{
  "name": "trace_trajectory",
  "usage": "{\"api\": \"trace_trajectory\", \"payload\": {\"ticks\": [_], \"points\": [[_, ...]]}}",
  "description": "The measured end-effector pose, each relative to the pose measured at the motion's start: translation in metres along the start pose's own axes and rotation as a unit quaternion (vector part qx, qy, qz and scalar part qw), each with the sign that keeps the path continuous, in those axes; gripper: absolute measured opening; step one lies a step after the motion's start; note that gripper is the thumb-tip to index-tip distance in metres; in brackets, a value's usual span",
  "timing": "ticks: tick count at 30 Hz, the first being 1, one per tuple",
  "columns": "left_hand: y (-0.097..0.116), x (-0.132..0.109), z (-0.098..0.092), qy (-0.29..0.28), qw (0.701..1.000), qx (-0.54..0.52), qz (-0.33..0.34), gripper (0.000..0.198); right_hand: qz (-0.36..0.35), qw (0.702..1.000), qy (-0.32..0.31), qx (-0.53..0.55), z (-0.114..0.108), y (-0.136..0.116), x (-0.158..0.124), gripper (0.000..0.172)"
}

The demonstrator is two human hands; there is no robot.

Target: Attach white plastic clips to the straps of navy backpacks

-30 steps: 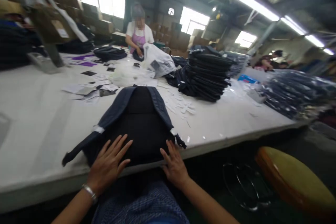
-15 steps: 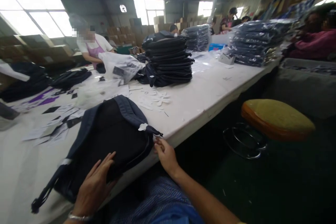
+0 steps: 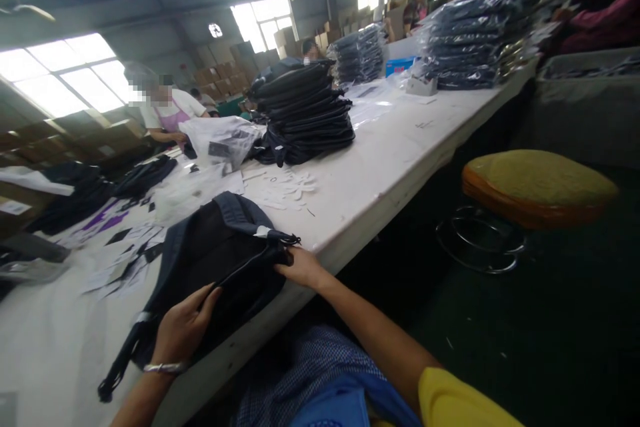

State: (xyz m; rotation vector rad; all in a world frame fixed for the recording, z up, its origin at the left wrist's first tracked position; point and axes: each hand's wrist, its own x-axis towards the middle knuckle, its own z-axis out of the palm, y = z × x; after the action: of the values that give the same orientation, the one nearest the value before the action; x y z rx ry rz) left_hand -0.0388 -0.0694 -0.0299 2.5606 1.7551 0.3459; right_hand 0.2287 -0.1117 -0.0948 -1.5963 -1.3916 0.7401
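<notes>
A dark navy backpack (image 3: 205, 247) lies at the table's near edge, its shoulder straps and back panel facing up. White wraps show on both strap ends, and a bundle of strap webbing trails off its lower left. My left hand (image 3: 187, 321), with a bracelet at the wrist, is closed on the near edge of the backpack, thumb on top. At the backpack's right corner, my right hand (image 3: 300, 268) grips the fabric just below the strap end, its fingertips partly hidden.
A tall stack of dark backpacks (image 3: 305, 113) stands farther back on the white table (image 3: 370, 180). Plastic-wrapped stacks (image 3: 465, 40) sit beyond it. Loose papers and tags (image 3: 130, 253) lie left. A yellow stool (image 3: 537, 187) stands right. A co-worker (image 3: 173, 110) handles a plastic bag opposite.
My left hand has gone from lying flat on the backpack to gripping its near edge. My right hand has closed on the corner, and the near side is lifted slightly. The view has tilted.
</notes>
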Motion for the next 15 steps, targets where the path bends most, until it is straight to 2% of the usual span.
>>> {"api": "trace_trajectory", "payload": {"ticks": [4,8,11,15], "points": [[-0.010,0.008,-0.006,0.004,0.999,-0.039,-0.025,0.044,-0.003,0.998,0.047,-0.052,0.000,-0.009,0.002,0.038],[-0.002,0.003,-0.010,0.009,1.000,-0.016,-0.007,0.044,-0.018,0.995,0.083,-0.050,0.006,-0.014,0.004,0.042],[0.019,-0.002,-0.011,0.016,0.997,0.029,0.067,0.046,-0.014,0.992,0.103,-0.070,0.011,-0.012,0.003,0.033],[0.056,0.008,-0.003,0.056,0.972,0.057,0.220,0.071,-0.021,0.990,0.127,-0.054,0.018,-0.004,0.002,0.015]]}}
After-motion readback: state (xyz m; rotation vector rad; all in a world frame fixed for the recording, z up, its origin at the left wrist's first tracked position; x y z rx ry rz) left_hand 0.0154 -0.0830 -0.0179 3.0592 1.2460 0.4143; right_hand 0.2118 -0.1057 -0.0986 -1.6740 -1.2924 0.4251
